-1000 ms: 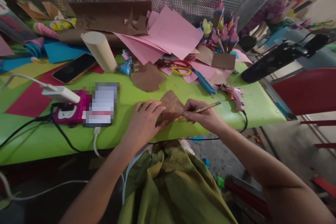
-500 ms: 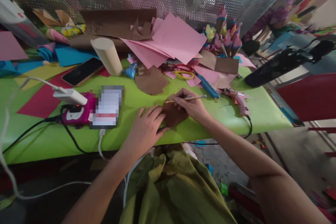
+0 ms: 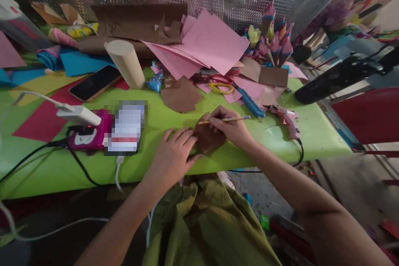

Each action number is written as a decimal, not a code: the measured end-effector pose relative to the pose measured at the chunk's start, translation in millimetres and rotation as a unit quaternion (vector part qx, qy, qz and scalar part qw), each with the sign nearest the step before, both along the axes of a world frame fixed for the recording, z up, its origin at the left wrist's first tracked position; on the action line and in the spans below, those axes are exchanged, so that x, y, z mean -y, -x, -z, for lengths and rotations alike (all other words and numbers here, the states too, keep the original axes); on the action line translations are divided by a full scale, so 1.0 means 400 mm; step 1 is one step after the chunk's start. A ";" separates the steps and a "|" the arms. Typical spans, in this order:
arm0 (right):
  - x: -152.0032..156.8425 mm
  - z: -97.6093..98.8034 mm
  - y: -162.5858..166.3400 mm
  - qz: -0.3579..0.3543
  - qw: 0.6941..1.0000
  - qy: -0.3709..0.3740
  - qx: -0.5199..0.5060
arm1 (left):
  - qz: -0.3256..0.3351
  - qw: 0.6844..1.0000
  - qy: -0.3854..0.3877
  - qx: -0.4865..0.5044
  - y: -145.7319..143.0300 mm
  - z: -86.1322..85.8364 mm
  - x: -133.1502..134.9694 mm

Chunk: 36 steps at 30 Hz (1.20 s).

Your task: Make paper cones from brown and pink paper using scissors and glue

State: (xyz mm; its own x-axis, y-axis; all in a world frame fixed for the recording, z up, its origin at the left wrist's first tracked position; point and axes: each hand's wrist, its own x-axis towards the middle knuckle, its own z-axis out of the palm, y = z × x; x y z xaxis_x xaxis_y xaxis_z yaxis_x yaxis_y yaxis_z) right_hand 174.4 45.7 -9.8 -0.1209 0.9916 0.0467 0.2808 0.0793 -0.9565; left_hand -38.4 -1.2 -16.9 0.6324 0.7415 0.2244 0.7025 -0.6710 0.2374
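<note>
On the green table lies a small piece of brown paper (image 3: 207,140) between my hands. My right hand (image 3: 231,126) is closed around a pencil (image 3: 238,119), whose tip points left over the upper part of the paper. Whether the tip touches the paper I cannot tell. My left hand (image 3: 176,149) lies flat with fingers stretched out, its fingertips at the paper's left edge. A larger brown paper scrap (image 3: 181,94) lies just beyond, with yellow-handled scissors (image 3: 220,87) and a blue cutter knife (image 3: 252,102) to its right.
A pink glue gun (image 3: 288,120) rests on the right. To the left are a phone on a cable (image 3: 126,126), a magenta power strip (image 3: 99,133) and a dark phone (image 3: 95,83). Behind stand a cardboard tube (image 3: 126,64), pink sheets (image 3: 208,43) and small paper cones (image 3: 276,45).
The view has shifted slightly, so the table things sit a little differently in the picture. Both hands keep nearly the same pose at the brown paper, with the pencil still held.
</note>
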 end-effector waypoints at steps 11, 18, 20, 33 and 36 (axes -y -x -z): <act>0.001 -0.002 -0.005 -0.010 1.000 0.007 0.023 | -0.009 1.000 0.004 -0.001 -0.004 -0.003 0.001; 0.060 -0.029 -0.025 -0.056 0.997 0.031 0.046 | -0.016 1.000 0.017 0.003 -0.005 -0.006 0.002; 0.084 -0.036 -0.030 -0.069 0.995 0.044 0.049 | -0.015 1.000 0.022 0.003 -0.003 -0.008 0.003; 0.047 -0.038 -0.009 -0.028 0.997 0.025 -0.060 | -0.030 0.999 0.021 -0.026 -0.012 -0.008 0.007; 0.030 -0.039 -0.012 -0.043 0.993 0.057 -0.091 | -0.027 0.999 0.018 -0.027 -0.010 -0.006 0.006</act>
